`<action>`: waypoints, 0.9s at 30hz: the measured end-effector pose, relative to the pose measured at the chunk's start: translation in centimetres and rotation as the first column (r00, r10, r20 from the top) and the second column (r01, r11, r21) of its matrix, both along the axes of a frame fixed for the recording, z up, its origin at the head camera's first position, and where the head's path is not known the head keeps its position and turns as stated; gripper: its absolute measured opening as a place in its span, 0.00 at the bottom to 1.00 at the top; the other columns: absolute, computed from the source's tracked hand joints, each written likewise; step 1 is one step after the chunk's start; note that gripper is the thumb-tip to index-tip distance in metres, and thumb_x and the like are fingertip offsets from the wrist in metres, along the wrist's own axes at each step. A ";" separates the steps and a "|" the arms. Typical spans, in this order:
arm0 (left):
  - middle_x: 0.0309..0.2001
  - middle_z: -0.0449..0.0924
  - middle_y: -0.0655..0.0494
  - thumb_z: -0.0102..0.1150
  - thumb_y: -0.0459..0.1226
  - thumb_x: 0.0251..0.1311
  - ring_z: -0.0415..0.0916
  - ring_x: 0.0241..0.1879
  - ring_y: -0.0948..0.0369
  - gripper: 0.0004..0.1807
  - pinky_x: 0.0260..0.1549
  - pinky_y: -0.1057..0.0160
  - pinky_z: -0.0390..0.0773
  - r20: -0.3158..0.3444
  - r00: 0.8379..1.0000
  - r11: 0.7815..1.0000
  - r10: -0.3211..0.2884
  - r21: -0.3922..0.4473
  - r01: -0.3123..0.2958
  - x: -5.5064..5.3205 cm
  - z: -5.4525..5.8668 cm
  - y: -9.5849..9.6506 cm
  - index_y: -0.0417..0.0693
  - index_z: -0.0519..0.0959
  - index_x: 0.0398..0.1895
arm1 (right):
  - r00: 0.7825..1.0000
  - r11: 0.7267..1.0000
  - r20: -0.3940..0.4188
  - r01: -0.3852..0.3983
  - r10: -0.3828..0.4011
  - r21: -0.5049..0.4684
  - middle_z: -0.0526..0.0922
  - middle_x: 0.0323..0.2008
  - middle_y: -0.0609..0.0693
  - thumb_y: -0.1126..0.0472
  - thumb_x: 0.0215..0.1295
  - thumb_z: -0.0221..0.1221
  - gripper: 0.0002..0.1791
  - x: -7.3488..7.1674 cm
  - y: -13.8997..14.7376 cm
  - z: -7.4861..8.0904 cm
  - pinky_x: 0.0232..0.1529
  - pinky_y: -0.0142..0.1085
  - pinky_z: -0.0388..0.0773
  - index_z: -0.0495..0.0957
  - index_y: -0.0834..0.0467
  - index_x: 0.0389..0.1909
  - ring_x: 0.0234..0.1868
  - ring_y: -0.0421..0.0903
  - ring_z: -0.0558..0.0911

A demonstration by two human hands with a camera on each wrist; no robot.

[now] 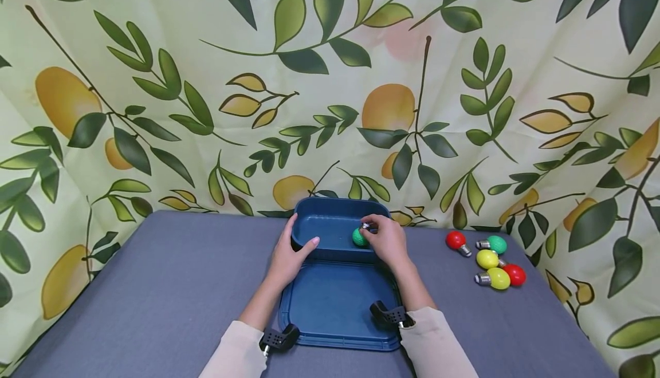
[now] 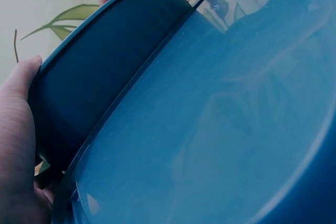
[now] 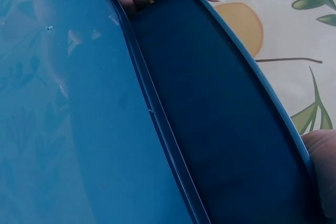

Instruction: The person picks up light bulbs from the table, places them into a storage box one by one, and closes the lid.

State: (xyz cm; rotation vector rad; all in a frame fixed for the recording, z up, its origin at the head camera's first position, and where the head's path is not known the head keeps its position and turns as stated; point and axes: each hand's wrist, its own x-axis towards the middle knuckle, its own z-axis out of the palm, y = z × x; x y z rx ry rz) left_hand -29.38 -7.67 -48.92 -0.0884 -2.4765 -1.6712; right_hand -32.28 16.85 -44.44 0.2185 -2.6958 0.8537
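— Leaf-and-lemon cloth (image 1: 206,69) hangs behind your grey table (image 1: 154,286); what sits on it, and how should you handle this step?

— Biggest first: the dark blue lid (image 1: 337,303) lies flat in front of you, with the blue box (image 1: 335,223) just behind it, touching its far edge. Your left hand (image 1: 290,255) has its fingers wrapped on the box's left wall, thumb inside. Keep that hold so the box doesn't slide.

— And the other hand?

— Your right hand (image 1: 385,241) pinches the green bulb (image 1: 359,237) by its metal base, low inside the box near the right wall. Set it down gently on the floor of the box before you loosen your fingertips; a round bulb will likely roll.

— The rest?

— Five loose bulbs (image 1: 490,259), red, green and yellow, lie well apart to your right.
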 end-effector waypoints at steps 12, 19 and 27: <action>0.81 0.51 0.52 0.64 0.58 0.63 0.51 0.80 0.44 0.47 0.72 0.32 0.55 -0.009 1.000 1.000 0.003 -0.005 -0.003 0.0 0.0 0.0 0.67 0.51 0.81 | 1.000 0.998 -0.009 -0.021 0.021 -0.057 0.90 0.45 0.54 0.57 0.65 0.68 0.14 0.2 0.3 0.1 0.49 0.51 0.81 0.87 0.57 0.49 0.44 0.53 0.88; 0.81 0.51 0.52 0.64 0.58 0.62 0.51 0.80 0.45 0.47 0.72 0.32 0.55 -0.005 1.000 1.000 0.004 -0.007 -0.004 0.1 0.0 0.1 0.67 0.51 0.81 | 0.998 0.991 0.006 -0.068 0.069 -0.112 0.87 0.50 0.59 0.58 0.66 0.67 0.15 0.6 0.7 0.6 0.48 0.50 0.85 0.85 0.60 0.51 0.46 0.56 0.88; 0.82 0.51 0.52 0.64 0.59 0.62 0.51 0.80 0.44 0.48 0.72 0.32 0.55 -0.003 1.000 1.000 0.000 0.001 0.000 0.1 0.0 -0.1 0.65 0.51 0.81 | 0.997 0.992 -0.011 -0.082 0.081 -0.096 0.86 0.49 0.60 0.60 0.66 0.67 0.15 1.1 1.3 1.6 0.49 0.51 0.84 0.85 0.61 0.51 0.48 0.56 0.86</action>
